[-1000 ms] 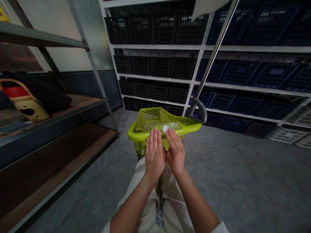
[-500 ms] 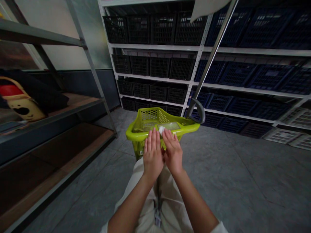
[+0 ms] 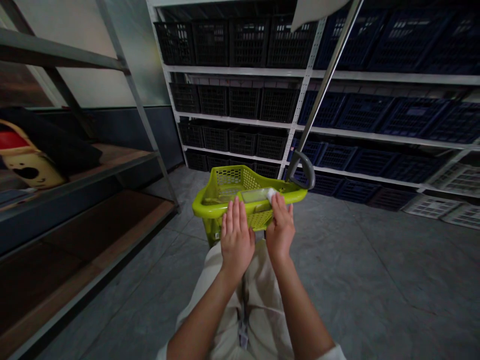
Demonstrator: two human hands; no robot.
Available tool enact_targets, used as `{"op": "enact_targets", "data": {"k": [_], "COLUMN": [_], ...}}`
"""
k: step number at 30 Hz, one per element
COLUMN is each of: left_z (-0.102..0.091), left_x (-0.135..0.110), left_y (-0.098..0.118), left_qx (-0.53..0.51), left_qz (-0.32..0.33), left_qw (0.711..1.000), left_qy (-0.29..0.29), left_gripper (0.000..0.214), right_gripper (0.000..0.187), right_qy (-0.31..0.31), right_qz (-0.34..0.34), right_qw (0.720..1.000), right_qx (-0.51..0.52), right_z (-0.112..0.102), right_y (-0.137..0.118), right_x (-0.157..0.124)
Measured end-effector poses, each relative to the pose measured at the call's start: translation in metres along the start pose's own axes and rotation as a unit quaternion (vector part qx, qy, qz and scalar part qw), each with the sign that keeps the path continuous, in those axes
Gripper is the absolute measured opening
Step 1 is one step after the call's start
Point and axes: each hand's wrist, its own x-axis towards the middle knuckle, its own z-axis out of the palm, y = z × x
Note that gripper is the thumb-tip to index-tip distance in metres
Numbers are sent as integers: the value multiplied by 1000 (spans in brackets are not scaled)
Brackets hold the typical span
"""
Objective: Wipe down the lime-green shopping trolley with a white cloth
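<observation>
A lime-green shopping basket cart [image 3: 210, 209] stands in front of my knees, with a clear panel [image 3: 254, 195] set into its near rim. My left hand [image 3: 237, 235] lies with straight fingers against the near rim, holding nothing visible. A small white wad [image 3: 271, 193], perhaps tissue or cloth, sits under the fingertips of my right hand [image 3: 280, 230]. Those fingers press it onto the right end of the clear panel. Most of the wad is hidden by the fingers. A grey loop handle [image 3: 308, 170] on a metal pole rises at the cart's right end.
Behind the cart, white shelving [image 3: 240, 72] carries rows of black crates [image 3: 245, 102] and blue crates [image 3: 365, 112]. On the left, a metal rack [image 3: 140, 112] holds a yellow and red bottle-shaped bag [image 3: 32, 162] beside dark fabric. Grey floor [image 3: 356, 270] lies around the cart.
My right hand has slid to the right along the panel with the white wad, away from my left hand. My left hand has stayed on the rim.
</observation>
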Motion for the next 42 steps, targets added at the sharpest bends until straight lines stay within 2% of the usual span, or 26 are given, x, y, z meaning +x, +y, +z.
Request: {"op": "enact_targets", "data": {"k": [3, 6, 9, 12, 15, 17, 21, 24, 27, 30, 32, 35, 39, 42], "left_z": [2, 1, -2, -4, -4, -3, 1, 0, -2, -4, -4, -1, 2, 1], "left_x": [-2, -2, -1, 1, 2, 1, 0, -1, 0, 1, 2, 1, -1, -2], "left_y": [-2, -5, -5, -2, 0, 0, -3, -6, -6, -3, -2, -2, -6, -8], "left_qx": [14, 25, 22, 17, 9, 10, 30, 34, 28, 21, 21, 27, 38, 39], "left_qz": [2, 10, 13, 10, 5, 6, 14, 18, 21, 16, 11, 9, 16, 19], "left_qw": [1000, 1000, 1000, 1000, 1000, 1000, 999, 999, 999, 999, 1000, 1000, 999, 999], "left_qy": [0, -1, -12, -15, -8, -6, 6, 5, -14, -18, -15, -12, -4, -3], "left_gripper": [74, 71, 75, 77, 78, 77, 73, 72, 76, 78, 78, 77, 70, 69], "right_gripper": [81, 79, 80, 76, 74, 77, 84, 84, 82, 74, 71, 78, 79, 70], "right_qy": [-86, -119, -92, -10, 38, 15, -90, -125, -85, 8, 47, 21, -75, -107], "right_qz": [-75, -119, -104, -34, 24, 21, -55, -98, -81, -14, 19, 6, -85, -136], "right_qw": [993, 985, 990, 999, 999, 1000, 993, 986, 993, 1000, 999, 1000, 992, 985], "right_qx": [30, 47, 26, 3, 3, 11, 48, 55, 32, 13, 7, 17, 48, 24], "right_z": [4, 1, -5, -9, -7, -3, 3, 0, -6, -8, -7, 0, 8, 5], "right_y": [-31, -37, -13, 18, 24, 9, -32, -35, -6, 26, 32, 11, -32, -34], "right_x": [-10, -15, -9, 1, 5, 1, -12, -12, -3, 7, 8, 1, -11, -10]}}
